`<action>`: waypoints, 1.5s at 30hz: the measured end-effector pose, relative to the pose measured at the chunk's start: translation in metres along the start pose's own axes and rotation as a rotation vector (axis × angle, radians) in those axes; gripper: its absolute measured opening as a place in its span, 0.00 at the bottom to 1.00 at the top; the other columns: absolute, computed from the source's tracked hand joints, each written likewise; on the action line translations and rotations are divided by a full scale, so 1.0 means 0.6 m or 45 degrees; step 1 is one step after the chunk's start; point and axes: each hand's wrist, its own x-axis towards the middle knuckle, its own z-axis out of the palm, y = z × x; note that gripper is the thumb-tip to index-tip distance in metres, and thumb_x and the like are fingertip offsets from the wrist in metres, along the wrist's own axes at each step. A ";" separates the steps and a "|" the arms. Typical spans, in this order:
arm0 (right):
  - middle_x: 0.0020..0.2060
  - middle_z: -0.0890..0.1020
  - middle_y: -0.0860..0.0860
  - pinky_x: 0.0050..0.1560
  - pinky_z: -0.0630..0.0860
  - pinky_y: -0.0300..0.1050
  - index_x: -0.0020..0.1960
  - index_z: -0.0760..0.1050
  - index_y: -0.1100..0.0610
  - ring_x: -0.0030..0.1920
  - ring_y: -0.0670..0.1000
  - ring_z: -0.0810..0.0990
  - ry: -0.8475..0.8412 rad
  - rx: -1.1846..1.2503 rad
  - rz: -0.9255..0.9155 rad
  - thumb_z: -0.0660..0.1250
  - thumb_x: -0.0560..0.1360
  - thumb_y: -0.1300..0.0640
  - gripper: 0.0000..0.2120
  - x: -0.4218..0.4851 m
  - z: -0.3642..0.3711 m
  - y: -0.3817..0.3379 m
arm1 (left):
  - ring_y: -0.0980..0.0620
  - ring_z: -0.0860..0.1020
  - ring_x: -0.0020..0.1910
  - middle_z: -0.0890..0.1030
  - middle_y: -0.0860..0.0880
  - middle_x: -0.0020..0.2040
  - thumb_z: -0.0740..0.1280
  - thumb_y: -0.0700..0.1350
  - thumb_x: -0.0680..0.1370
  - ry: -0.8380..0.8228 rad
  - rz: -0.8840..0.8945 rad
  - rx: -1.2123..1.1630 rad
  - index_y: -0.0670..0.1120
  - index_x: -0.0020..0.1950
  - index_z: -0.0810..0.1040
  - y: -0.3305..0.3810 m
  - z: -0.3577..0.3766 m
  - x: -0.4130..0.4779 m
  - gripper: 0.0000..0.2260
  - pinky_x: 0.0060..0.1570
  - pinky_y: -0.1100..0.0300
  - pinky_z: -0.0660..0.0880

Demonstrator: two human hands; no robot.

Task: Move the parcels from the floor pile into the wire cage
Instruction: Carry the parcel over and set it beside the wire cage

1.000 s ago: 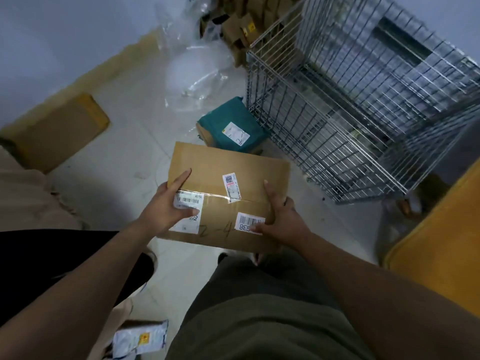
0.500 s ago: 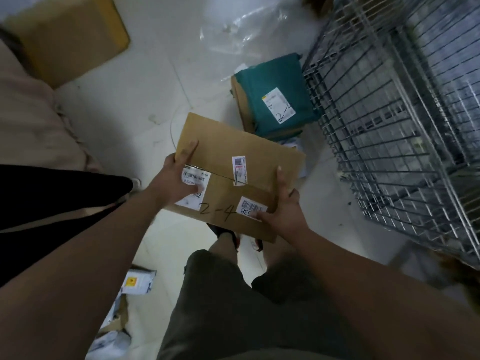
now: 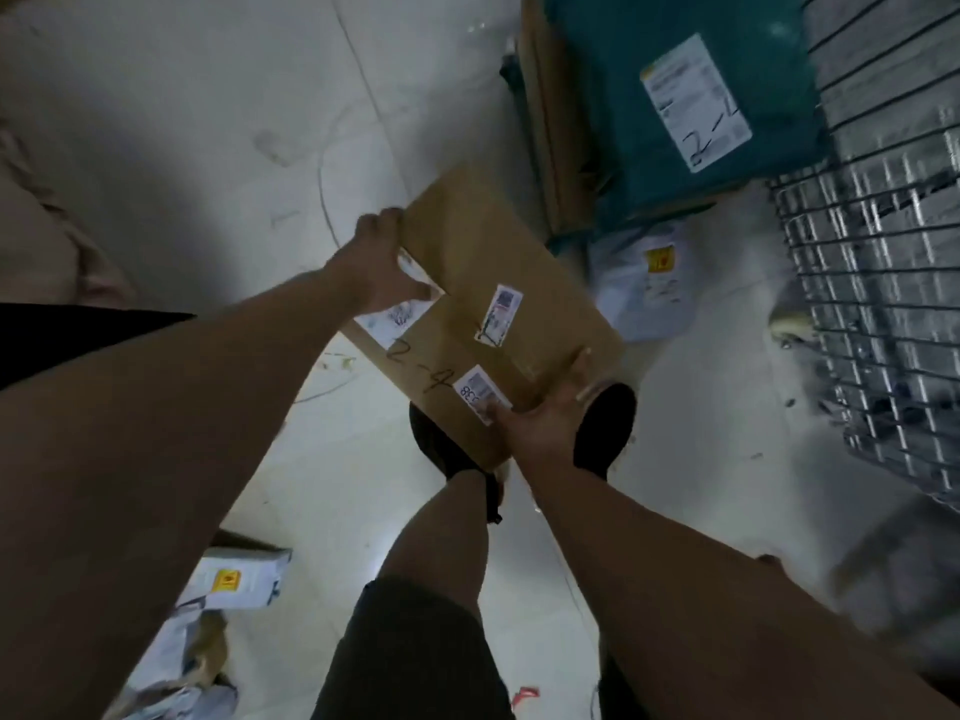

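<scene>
A flat brown cardboard parcel (image 3: 498,262) with white labels and "2-4" written on it is held low over the floor, above my feet. My left hand (image 3: 376,267) grips its far left edge. My right hand (image 3: 540,418) grips its near right corner. The wire cage (image 3: 883,283) stands at the right edge of the view, its mesh side facing me. A teal parcel (image 3: 623,96) marked "2-2" lies on the floor against the cage. A white bagged parcel (image 3: 644,288) with a yellow sticker lies just below it.
More white bagged parcels (image 3: 234,579) lie on the floor at lower left, beside my left leg. A flat cardboard piece (image 3: 545,122) sticks out under the teal parcel. A beige cloth bundle (image 3: 41,241) sits at the far left. The floor is pale tile.
The camera has tipped down and closer to the floor. The brown parcel has been lowered and turned clockwise, with both hands still on it. The teal parcel and cage now appear nearer.
</scene>
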 end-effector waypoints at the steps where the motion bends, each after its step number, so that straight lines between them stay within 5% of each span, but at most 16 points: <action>1: 0.73 0.66 0.60 0.67 0.68 0.46 0.79 0.30 0.32 0.70 0.61 0.73 0.025 0.034 0.021 0.84 0.64 0.45 0.69 0.027 0.026 0.012 | 0.34 0.73 0.68 0.63 0.38 0.73 0.81 0.58 0.67 0.007 0.022 0.067 0.49 0.81 0.55 -0.003 0.011 0.037 0.51 0.65 0.46 0.72; 10: 0.70 0.70 0.64 0.70 0.73 0.59 0.80 0.30 0.36 0.68 0.63 0.74 0.116 0.160 0.201 0.86 0.61 0.45 0.72 0.240 0.157 0.084 | 0.36 0.69 0.73 0.66 0.40 0.77 0.80 0.56 0.69 -0.025 0.104 0.256 0.50 0.84 0.48 -0.015 0.134 0.300 0.54 0.70 0.40 0.70; 18: 0.73 0.71 0.58 0.71 0.71 0.54 0.80 0.30 0.37 0.71 0.59 0.74 0.091 0.242 0.359 0.85 0.64 0.49 0.70 0.321 0.173 0.083 | 0.37 0.66 0.76 0.64 0.43 0.80 0.78 0.60 0.70 0.072 0.230 0.371 0.52 0.84 0.49 -0.009 0.153 0.375 0.52 0.73 0.35 0.64; 23: 0.80 0.56 0.61 0.73 0.66 0.58 0.83 0.40 0.48 0.75 0.63 0.65 0.088 -0.149 0.454 0.78 0.71 0.43 0.57 0.310 0.143 0.040 | 0.38 0.59 0.80 0.57 0.43 0.83 0.72 0.56 0.77 0.206 0.242 0.515 0.50 0.84 0.52 0.000 0.159 0.321 0.42 0.76 0.37 0.59; 27: 0.77 0.61 0.56 0.71 0.67 0.61 0.83 0.48 0.46 0.74 0.60 0.65 0.073 -0.407 0.173 0.76 0.72 0.43 0.50 0.286 0.098 -0.027 | 0.36 0.65 0.77 0.62 0.42 0.81 0.71 0.54 0.78 0.185 0.257 0.396 0.50 0.84 0.56 0.026 0.147 0.220 0.39 0.71 0.36 0.67; 31: 0.75 0.69 0.54 0.75 0.63 0.48 0.79 0.63 0.51 0.74 0.56 0.68 -0.156 -0.623 -0.276 0.71 0.77 0.43 0.35 0.247 0.043 -0.112 | 0.37 0.72 0.72 0.65 0.44 0.80 0.72 0.53 0.76 0.195 0.196 0.264 0.52 0.83 0.58 0.049 0.115 0.103 0.39 0.64 0.41 0.74; 35: 0.66 0.77 0.53 0.67 0.74 0.45 0.69 0.74 0.54 0.65 0.53 0.77 -0.296 -0.796 -0.516 0.77 0.71 0.47 0.29 0.191 -0.023 -0.199 | 0.38 0.72 0.70 0.67 0.45 0.78 0.72 0.52 0.75 0.258 0.084 0.056 0.53 0.83 0.57 0.072 0.078 -0.012 0.39 0.63 0.44 0.74; 38: 0.63 0.77 0.51 0.61 0.79 0.47 0.68 0.75 0.50 0.59 0.51 0.79 -0.395 -0.882 -0.718 0.80 0.68 0.48 0.31 0.126 -0.081 -0.267 | 0.40 0.72 0.70 0.68 0.44 0.76 0.72 0.53 0.76 0.316 0.005 -0.047 0.52 0.83 0.57 0.097 0.046 -0.104 0.39 0.64 0.45 0.74; 42: 0.71 0.72 0.53 0.61 0.74 0.41 0.75 0.70 0.51 0.66 0.53 0.76 -0.588 -1.015 -0.958 0.80 0.70 0.52 0.37 0.010 -0.159 -0.354 | 0.43 0.72 0.71 0.70 0.47 0.75 0.72 0.54 0.76 0.433 -0.132 -0.229 0.53 0.82 0.60 0.145 -0.008 -0.241 0.37 0.67 0.44 0.72; 45: 0.69 0.74 0.54 0.69 0.73 0.48 0.75 0.71 0.53 0.68 0.54 0.74 -0.695 -1.108 -1.129 0.79 0.69 0.53 0.37 -0.097 -0.200 -0.424 | 0.45 0.73 0.71 0.72 0.49 0.74 0.72 0.55 0.76 0.520 -0.264 -0.339 0.56 0.81 0.60 0.179 -0.052 -0.360 0.36 0.68 0.44 0.71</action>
